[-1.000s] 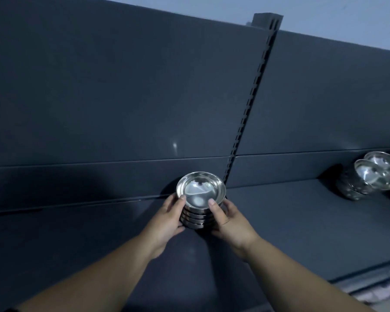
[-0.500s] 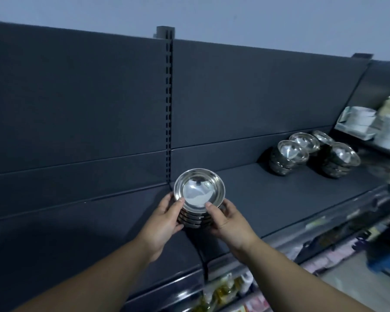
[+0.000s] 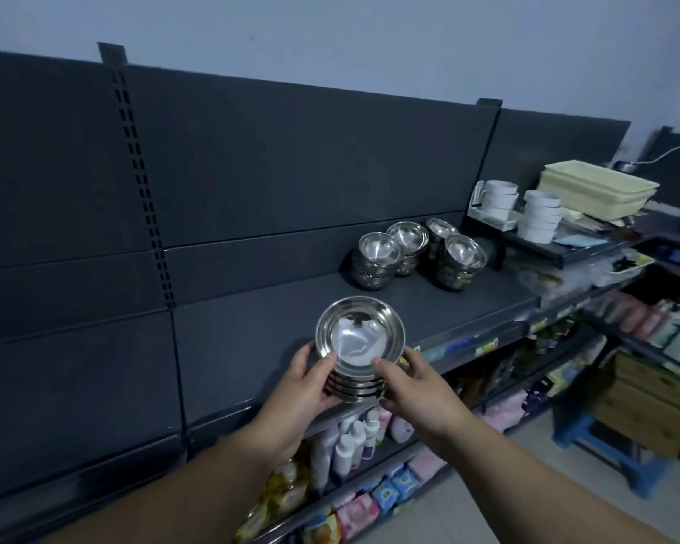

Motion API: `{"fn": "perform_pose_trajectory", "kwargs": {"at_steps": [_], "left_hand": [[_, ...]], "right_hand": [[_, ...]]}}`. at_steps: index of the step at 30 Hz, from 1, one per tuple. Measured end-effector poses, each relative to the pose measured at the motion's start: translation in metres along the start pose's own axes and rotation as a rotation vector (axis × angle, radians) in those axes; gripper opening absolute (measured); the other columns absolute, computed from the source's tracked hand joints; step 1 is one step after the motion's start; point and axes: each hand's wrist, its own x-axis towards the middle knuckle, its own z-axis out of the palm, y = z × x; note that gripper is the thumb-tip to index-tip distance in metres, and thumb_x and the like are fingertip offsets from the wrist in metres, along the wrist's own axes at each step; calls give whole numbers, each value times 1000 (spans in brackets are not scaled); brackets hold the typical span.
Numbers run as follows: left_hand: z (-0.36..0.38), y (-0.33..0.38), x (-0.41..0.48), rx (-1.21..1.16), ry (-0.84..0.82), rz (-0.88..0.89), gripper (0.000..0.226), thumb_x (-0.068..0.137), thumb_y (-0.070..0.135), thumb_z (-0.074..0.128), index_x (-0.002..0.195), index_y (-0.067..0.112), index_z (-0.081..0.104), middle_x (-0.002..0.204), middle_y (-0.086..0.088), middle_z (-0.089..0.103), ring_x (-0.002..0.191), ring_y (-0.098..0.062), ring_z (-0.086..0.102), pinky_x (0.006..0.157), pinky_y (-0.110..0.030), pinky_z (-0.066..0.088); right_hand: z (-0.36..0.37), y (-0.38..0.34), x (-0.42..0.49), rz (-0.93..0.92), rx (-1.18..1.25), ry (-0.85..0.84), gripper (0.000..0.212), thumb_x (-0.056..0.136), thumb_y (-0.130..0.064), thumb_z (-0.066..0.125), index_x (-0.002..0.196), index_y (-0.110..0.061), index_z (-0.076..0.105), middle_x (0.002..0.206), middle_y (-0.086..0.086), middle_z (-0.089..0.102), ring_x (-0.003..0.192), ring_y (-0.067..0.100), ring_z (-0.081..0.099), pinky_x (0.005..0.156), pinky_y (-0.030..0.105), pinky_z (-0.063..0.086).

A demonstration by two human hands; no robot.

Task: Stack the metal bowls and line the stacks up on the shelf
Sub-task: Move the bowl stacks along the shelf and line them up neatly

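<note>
You held the stack of metal bowls (image 3: 360, 349) at the front edge of the dark shelf (image 3: 244, 347), your left hand (image 3: 307, 382) and right hand (image 3: 413, 382) curled round its sides. Other bowl stacks (image 3: 375, 261) stood well apart, farther right on the shelf.

A stack of metal bowls (image 3: 360, 339) is at the front edge of a shelf (image 3: 252, 347), held between two hands: the left hand (image 3: 303, 390) grips its left side, the right hand (image 3: 416, 390) its right. Behind the stack and to its right, four other bowl stacks (image 3: 375, 265) stand close together on the same shelf, against the back panel (image 3: 291, 159). Farther right of the stack, stacked cups (image 3: 538, 219) and trays (image 3: 597, 190) rest on a neighbouring shelf. Below the stack, bottles (image 3: 354, 445) and packets (image 3: 385, 492) fill lower shelves.
</note>
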Motion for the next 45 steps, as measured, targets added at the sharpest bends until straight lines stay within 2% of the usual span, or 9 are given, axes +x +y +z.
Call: {"fn": "perform_pose_trajectory", "kwargs": {"at_steps": [8, 13, 18, 25, 28, 32, 36, 41, 45], "left_hand": [[18, -3, 37, -1, 42, -26, 34, 96, 36, 53, 126, 38, 36, 102, 8, 66, 102, -19, 69, 79, -25, 54], [-6, 10, 73, 6, 134, -27, 43, 97, 37, 50, 137, 33, 37, 98, 14, 58, 112, -24, 63, 88, -28, 50], [-47, 19, 94, -9, 253, -43, 31, 97, 36, 50, 127, 34, 44, 99, 17, 59, 107, -22, 64, 87, -30, 52], [-99, 25, 82, 27, 391, -65, 31, 95, 40, 51, 125, 31, 52, 117, 7, 65, 106, -13, 63, 82, -30, 52], [-115, 26, 70, 17, 458, -89, 38, 93, 45, 54, 128, 31, 49, 111, 12, 63, 104, -12, 63, 83, -33, 55], [-120, 24, 56, 40, 535, -114, 35, 91, 46, 56, 122, 32, 49, 101, 11, 64, 96, -12, 64, 87, -39, 57], [-114, 23, 47, 114, 627, -146, 36, 88, 52, 57, 119, 36, 46, 96, 7, 66, 86, -16, 68, 85, -41, 59], [-109, 20, 42, 329, 711, -196, 44, 84, 64, 53, 118, 36, 46, 109, 7, 61, 97, -15, 62, 86, -37, 54], [-109, 24, 48, 558, 843, -136, 44, 87, 52, 59, 119, 23, 54, 113, 6, 61, 101, -12, 58, 84, -26, 43]], "right_hand": [[-22, 5, 32, 22, 60, -36, 45, 87, -41, 68, 128, -34, 52, 117, -8, 67, 107, 13, 66, 91, 36, 56], [0, -1, 76, 56, 78, -74, 66, 72, -51, 75, 131, -31, 52, 117, -6, 70, 105, 17, 69, 94, 43, 57], [42, -9, 117, 85, 76, -155, 80, 62, -55, 78, 132, -29, 52, 115, -3, 71, 103, 19, 71, 95, 47, 55], [100, -12, 140, 173, 47, -292, 68, 61, -52, 77, 123, -29, 57, 112, -3, 73, 100, 22, 72, 90, 47, 58], [116, -12, 141, 186, -27, -369, 59, 69, -54, 73, 121, -33, 55, 117, -7, 68, 106, 17, 67, 83, 36, 60], [123, -12, 140, 205, -96, -445, 45, 82, -44, 69, 123, -36, 52, 119, -8, 66, 107, 15, 65, 81, 35, 59], [124, -16, 141, 211, -151, -540, 47, 74, -44, 69, 118, -40, 52, 114, -1, 71, 94, 20, 69, 68, 35, 53], [117, -28, 145, 206, -272, -596, 40, 83, -45, 66, 119, -35, 54, 111, -5, 72, 100, 20, 69, 88, 41, 56], [110, -38, 152, 9, -453, -506, 52, 87, -50, 63, 133, -26, 53, 118, -6, 66, 105, 14, 63, 87, 28, 47]]}}
